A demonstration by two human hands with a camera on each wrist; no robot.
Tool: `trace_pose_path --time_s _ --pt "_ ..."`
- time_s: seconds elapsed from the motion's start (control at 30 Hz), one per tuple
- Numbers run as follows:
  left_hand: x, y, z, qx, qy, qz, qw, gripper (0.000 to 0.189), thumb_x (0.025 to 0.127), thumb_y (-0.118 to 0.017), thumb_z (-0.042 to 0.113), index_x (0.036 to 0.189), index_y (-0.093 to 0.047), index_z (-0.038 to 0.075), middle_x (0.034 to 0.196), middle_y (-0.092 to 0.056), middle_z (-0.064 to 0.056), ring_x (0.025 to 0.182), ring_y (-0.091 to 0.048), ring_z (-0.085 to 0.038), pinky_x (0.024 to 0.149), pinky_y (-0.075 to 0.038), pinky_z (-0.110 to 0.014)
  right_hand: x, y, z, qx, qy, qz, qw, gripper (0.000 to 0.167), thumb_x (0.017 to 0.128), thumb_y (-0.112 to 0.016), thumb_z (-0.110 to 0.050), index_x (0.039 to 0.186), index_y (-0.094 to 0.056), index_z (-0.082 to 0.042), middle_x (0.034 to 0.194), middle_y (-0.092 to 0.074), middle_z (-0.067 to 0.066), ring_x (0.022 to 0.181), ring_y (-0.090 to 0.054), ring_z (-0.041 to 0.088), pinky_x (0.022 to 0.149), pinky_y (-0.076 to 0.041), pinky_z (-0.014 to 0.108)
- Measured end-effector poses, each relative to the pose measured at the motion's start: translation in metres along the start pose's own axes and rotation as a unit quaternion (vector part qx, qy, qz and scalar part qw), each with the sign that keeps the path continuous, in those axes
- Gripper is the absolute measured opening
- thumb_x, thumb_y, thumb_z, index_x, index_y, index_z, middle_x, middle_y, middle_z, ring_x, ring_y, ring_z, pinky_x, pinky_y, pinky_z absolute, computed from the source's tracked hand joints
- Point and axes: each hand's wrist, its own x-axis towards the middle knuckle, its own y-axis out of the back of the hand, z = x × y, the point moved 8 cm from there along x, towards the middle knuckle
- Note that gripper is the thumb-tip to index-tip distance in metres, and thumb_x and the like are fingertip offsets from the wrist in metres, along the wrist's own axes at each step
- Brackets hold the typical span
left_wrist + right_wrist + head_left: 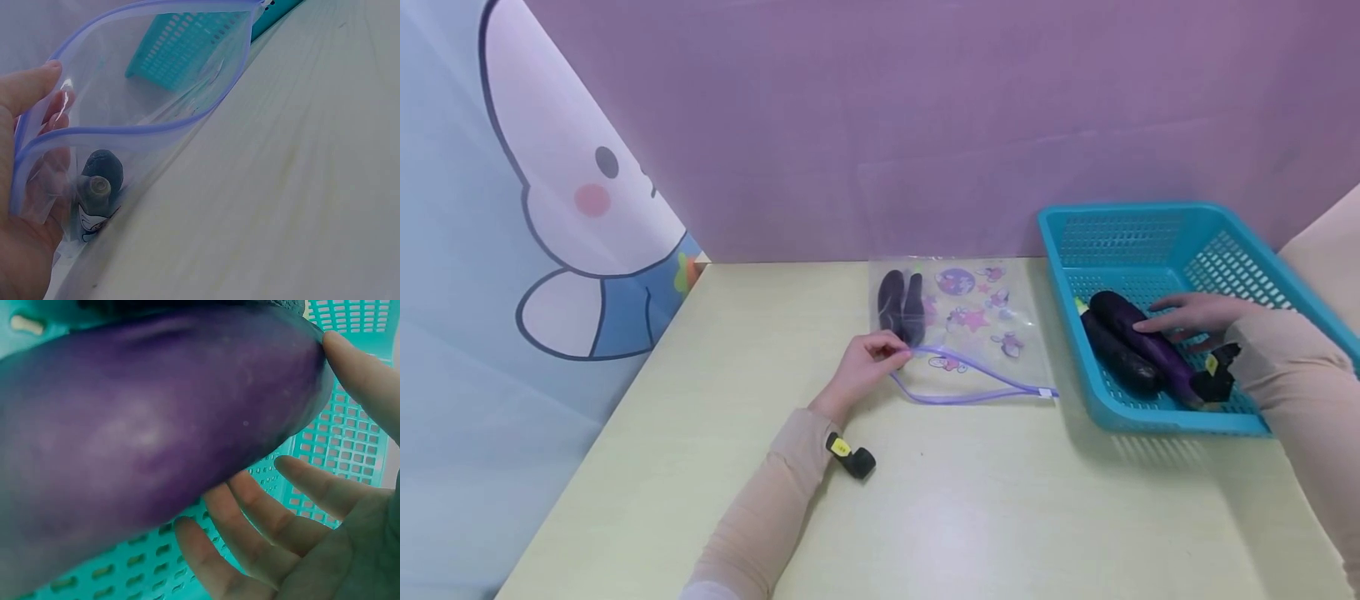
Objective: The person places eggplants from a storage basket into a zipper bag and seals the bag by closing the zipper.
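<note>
Right grip (1206, 315) spread wide, thumb against purple eggplant (1163, 360) in teal basket (1123, 212); looked slick, firm, probably weighty; thick middle seemed best hold. Left grip (867, 365) pinched zip bag (973, 323), mouth parted, two eggplants (891, 302) inside, on desk (1000, 517).

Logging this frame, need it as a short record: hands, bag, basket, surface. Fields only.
left_hand: left hand pinches bag at its mouth
right_hand: right hand in basket, touching purple eggplant
bag: clear, printed, lying on table; mouth open
slider: white slider at the bag mouth's basket end
bag_contents: two dark eggplants, side by side
basket: turquoise, on table, right of bag
basket_contents: two eggplants visible, the purple one beside a darker eggplant
</note>
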Motion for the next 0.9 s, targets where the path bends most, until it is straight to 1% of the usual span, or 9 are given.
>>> trace_pose_path --time_s 0.13,0.2,0.37,0.53,0.67,0.83,0.9 --pt "0.0005 0.0003 -0.0003 0.001 -0.005 0.001 1.0000 0.011 0.082 -0.066 -0.007 0.091 -0.065 -0.013 0.080 -0.063 0.001 0.072 -0.052 -0.005 0.066 -0.043 -0.016 0.0003 -0.0008 -0.0016 -0.002 0.002 -0.004 1.0000 0.099 0.094 -0.048 -0.050 0.142 0.010 0.015 0.142 -0.004 0.045 0.130 -0.018 0.058 0.095 -0.046 0.051" --pt "0.0005 0.0003 -0.0001 0.002 -0.008 0.001 1.0000 0.012 0.082 -0.066 -0.005 0.091 -0.065 -0.013 0.080 -0.064 -0.001 0.073 -0.052 -0.005 0.066 -0.043 -0.017 0.0008 -0.0009 -0.0014 -0.001 -0.001 -0.004 1.0000 0.100 0.094 -0.048 -0.051 0.142 0.010 0.014 0.142 -0.003 0.045 0.130 -0.018 0.058 0.095 -0.046 0.050" --pt "0.0003 0.0000 -0.0008 0.005 -0.010 0.001 0.9999 0.011 0.082 -0.066 -0.004 0.091 -0.066 -0.011 0.083 -0.064 -0.011 0.073 -0.052 -0.006 0.067 -0.044 -0.017 0.0020 -0.0013 -0.0001 0.002 -0.004 -0.004 1.0000 0.100 0.093 -0.050 -0.050 0.142 0.009 0.015 0.141 -0.004 0.045 0.129 -0.019 0.058 0.094 -0.047 0.050" --pt "0.0002 -0.0001 0.0006 0.006 -0.007 0.000 1.0000 0.011 0.082 -0.066 -0.003 0.091 -0.066 -0.010 0.084 -0.065 -0.011 0.074 -0.052 -0.006 0.067 -0.044 -0.017 0.0021 -0.0032 0.0004 -0.002 0.000 -0.012 0.9999 0.099 0.093 -0.050 -0.050 0.142 0.004 0.017 0.141 -0.007 0.045 0.128 -0.019 0.059 0.093 -0.048 0.049" --pt "0.0002 -0.0002 0.0003 0.009 -0.005 0.000 0.9999 0.011 0.082 -0.066 -0.003 0.091 -0.066 -0.010 0.084 -0.065 -0.011 0.075 -0.052 -0.006 0.067 -0.043 -0.017 0.0028 -0.0043 0.0010 -0.004 -0.002 -0.020 0.9998 0.100 0.093 -0.051 -0.050 0.142 0.005 0.017 0.141 -0.006 0.045 0.128 -0.019 0.059 0.093 -0.047 0.049" --pt "0.0004 -0.0003 -0.0015 0.008 -0.001 -0.002 1.0000 0.011 0.082 -0.066 -0.004 0.091 -0.066 -0.010 0.087 -0.064 -0.018 0.075 -0.053 -0.007 0.067 -0.044 -0.017 0.0036 -0.0051 0.0012 -0.013 -0.003 -0.029 0.9995 0.101 0.092 -0.051 -0.050 0.141 0.005 0.018 0.139 -0.004 0.046 0.126 -0.020 0.060 0.093 -0.047 0.050" --pt "0.0004 -0.0001 -0.0018 0.007 -0.001 -0.003 1.0000 0.011 0.083 -0.066 -0.003 0.091 -0.066 -0.010 0.087 -0.064 -0.018 0.075 -0.053 -0.007 0.067 -0.044 -0.017 0.0036 -0.0055 0.0010 -0.015 -0.003 -0.031 0.9994 0.101 0.092 -0.051 -0.051 0.141 0.005 0.018 0.138 -0.005 0.047 0.126 -0.020 0.060 0.092 -0.048 0.050"
